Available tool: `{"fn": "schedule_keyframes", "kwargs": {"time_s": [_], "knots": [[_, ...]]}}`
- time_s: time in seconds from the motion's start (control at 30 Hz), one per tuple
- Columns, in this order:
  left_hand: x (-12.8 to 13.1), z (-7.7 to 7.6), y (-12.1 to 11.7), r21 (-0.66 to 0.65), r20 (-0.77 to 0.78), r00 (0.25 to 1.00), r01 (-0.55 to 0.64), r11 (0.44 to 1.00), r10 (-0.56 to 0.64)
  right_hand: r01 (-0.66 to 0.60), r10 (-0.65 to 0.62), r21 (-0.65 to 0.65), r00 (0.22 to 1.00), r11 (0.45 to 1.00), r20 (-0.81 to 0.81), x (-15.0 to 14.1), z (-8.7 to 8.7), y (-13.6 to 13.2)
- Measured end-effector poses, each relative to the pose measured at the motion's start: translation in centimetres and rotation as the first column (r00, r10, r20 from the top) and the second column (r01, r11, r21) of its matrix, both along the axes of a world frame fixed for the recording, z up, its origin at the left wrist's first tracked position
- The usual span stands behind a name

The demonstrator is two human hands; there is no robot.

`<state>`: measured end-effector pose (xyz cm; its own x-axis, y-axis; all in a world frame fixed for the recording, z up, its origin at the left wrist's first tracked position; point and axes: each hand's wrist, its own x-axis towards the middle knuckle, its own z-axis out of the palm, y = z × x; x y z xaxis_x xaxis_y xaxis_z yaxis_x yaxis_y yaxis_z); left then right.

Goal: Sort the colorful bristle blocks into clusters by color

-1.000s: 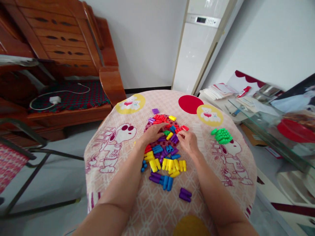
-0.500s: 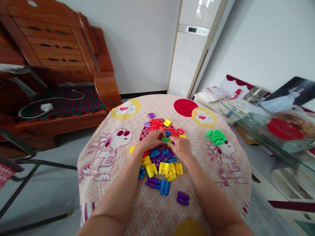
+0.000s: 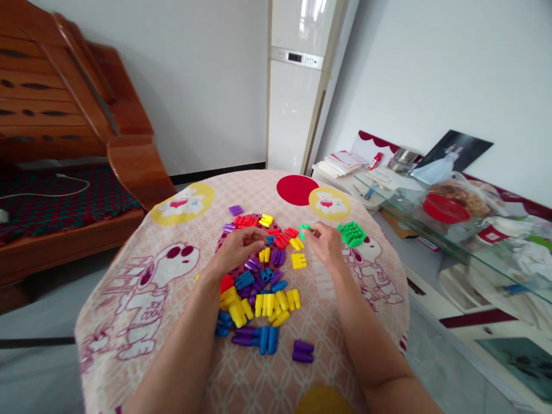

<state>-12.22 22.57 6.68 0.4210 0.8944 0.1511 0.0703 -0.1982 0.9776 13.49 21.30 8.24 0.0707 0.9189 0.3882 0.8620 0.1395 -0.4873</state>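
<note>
My right hand (image 3: 326, 244) pinches a green plastic building block (image 3: 304, 231) at the right of the pile. Just beyond it, on the tablecloth, lies a cluster of green blocks (image 3: 352, 234). Over the pile's left part reaches my left hand (image 3: 240, 249), its thumb and fingers apart and nothing visible in its grasp. A small blue block (image 3: 269, 240) lies by its fingertips. Below the hands spread yellow blocks (image 3: 267, 305), purple blocks (image 3: 303, 351) and a blue block (image 3: 244, 280). Red blocks (image 3: 282, 239) lie between the hands.
The round table wears a patterned tablecloth (image 3: 172, 368). To the right stands a glass shelf (image 3: 414, 224) with a red bowl (image 3: 446, 208) and papers. A wooden bench (image 3: 133, 167) is at the left, a tall white appliance (image 3: 293, 109) behind.
My right hand has moved right, away from the pile, with the green block. My left hand has parted from it and its fingers have opened. The camera view has turned right.
</note>
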Motion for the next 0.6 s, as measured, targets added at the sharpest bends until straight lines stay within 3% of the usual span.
{"fn": "schedule_keyframes", "kwargs": {"time_s": [0.13,0.27,0.6], "knots": [[-0.5,0.5,0.1,-0.027,-0.027,0.994,-0.103,0.994,0.102,0.194,-0.194,0.028,0.981,0.981,-0.003,5.8,-0.5,1.3],[-0.8,0.4,0.3,-0.04,-0.027,0.988,-0.151,0.988,0.15,0.318,-0.317,-0.002,0.945,0.948,0.076,9.4,-1.5,1.6],[-0.9,0.2,0.2,-0.021,-0.081,0.987,-0.143,0.99,0.141,0.38,-0.347,-0.162,0.916,0.911,0.202,10.2,-2.8,1.5]]}}
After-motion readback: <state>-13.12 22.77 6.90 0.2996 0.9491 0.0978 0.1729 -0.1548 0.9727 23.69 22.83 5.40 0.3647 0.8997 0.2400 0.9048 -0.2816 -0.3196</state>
